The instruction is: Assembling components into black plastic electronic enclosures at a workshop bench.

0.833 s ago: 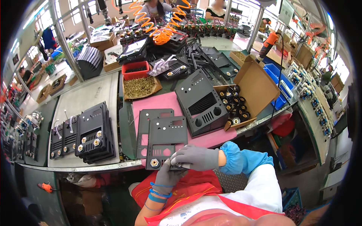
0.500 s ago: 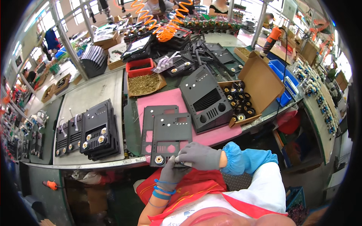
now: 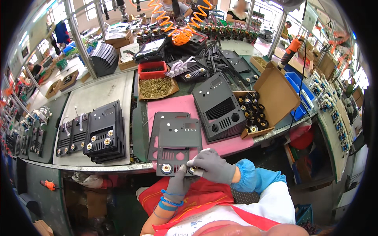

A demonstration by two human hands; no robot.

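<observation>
Grey fabric-gloved right hand [image 3: 212, 167] has its fingers curled around a round black connector with a brass-coloured centre [image 3: 193, 169]; contact partly hidden, can't tell if it's pinching or just touching. Grey fabric-gloved left hand [image 3: 179, 184] is closed on the near edge of a flat matte dark-grey panel [image 3: 179, 137], thumb on top. Panel lies at 12 from the hands, overlapping a similar cut-out panel [image 3: 156, 129] above a smooth pink sheet [image 3: 169, 105].

Step in hand, my read: seating or fastening the connector at the panel's near right corner. Hex-nutted connector [image 3: 166, 168] at the near left corner looks fitted already. Next move probably calls for a steady left grip, connector kept square in its hole, fingertips doing the turning. Gloves could slip on small flats.

Outward: at 1, tilted stack of dark-grey panels [image 3: 218, 114], slotted grilles, round openings. Between 1 and 2, open brown cardboard box [image 3: 277, 92] full of loose black round connectors [image 3: 252, 108]. At 11, loose heap of small brass-coloured pieces [image 3: 155, 87] in a cardboard tray, red plastic bin [image 3: 152, 75] just behind. At 10, pile of connector-fitted dark panels [image 3: 103, 126] on a pale flat worktop [image 3: 106, 92]. Far at 12, orange coiled hose [image 3: 183, 37] hanging, springy helix.
</observation>
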